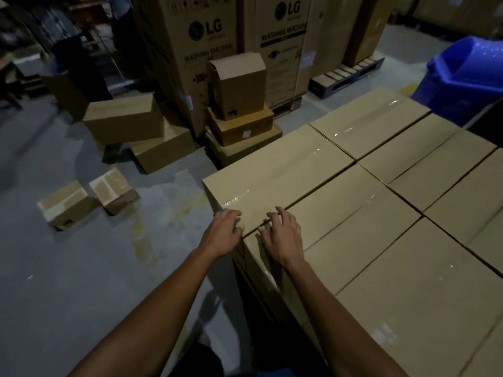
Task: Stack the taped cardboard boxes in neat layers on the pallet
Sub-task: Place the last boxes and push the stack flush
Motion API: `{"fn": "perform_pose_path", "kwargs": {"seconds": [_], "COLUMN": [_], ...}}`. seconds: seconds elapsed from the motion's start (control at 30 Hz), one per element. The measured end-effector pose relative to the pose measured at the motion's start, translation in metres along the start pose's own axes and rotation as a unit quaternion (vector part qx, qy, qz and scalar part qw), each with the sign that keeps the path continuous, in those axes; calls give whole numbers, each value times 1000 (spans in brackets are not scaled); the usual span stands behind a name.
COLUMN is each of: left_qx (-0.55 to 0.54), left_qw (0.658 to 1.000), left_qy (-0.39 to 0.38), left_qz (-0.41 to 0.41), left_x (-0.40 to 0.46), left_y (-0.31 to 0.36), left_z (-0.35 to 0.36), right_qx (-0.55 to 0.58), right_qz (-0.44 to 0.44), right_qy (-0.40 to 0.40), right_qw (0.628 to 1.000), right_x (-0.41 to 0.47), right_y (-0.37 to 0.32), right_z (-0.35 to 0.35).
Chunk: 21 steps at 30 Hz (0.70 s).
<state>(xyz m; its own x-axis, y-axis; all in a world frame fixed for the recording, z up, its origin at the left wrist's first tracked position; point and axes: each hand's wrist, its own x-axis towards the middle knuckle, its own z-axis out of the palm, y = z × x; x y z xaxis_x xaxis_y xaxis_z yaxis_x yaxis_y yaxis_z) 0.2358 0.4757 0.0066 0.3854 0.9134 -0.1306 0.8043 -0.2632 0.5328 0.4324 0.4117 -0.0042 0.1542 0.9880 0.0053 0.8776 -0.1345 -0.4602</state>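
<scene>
Small boxes on floor: two little brown boxes (88, 201) sit side by side on the gray floor (81, 268) at the left, both with pale tape on top.
Loose boxes behind: two bigger plain boxes (136, 131) lie one on top of the other, a bit crooked. Just right of them is a pile of three boxes (241, 112), the top one standing tall.
Big cartons: two tall cartons (245, 36) at the back say LG and washing machine.
Left hand: the left hand (223, 232) rests on the near corner of the front box (275, 170), with fingers bent over its edge. It looks more like pressing than grabbing.
Right hand: the right hand (280, 235) lies on the next box (337, 213), with fingers spread and a little bent, tips at the crack between the two boxes.
Look of the boxes: plain brown cardboard with shiny clear tape down the middle of each top.
Top layer: about eight box tops show, packed tight and flat. The right side runs out of view.
Which way: the front box's long side runs from near left to far right.
Bin: one blue bin (462, 72) stands at the far right.
</scene>
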Motion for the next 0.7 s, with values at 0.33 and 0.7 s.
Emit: {"fn": "perform_pose_path", "kwargs": {"seconds": [0.33, 0.7], "left_qx": [23, -56], "left_qw": [999, 945], "left_qy": [-18, -300], "left_qz": [27, 117], "left_x": [154, 282], "left_y": [-79, -167], "left_z": [-56, -118], "right_qx": [-1, -25], "right_qz": [85, 255], "right_qy": [73, 74], "right_qw": [994, 964], "right_x": [139, 276], "right_y": [-44, -125], "right_z": [41, 75]}}
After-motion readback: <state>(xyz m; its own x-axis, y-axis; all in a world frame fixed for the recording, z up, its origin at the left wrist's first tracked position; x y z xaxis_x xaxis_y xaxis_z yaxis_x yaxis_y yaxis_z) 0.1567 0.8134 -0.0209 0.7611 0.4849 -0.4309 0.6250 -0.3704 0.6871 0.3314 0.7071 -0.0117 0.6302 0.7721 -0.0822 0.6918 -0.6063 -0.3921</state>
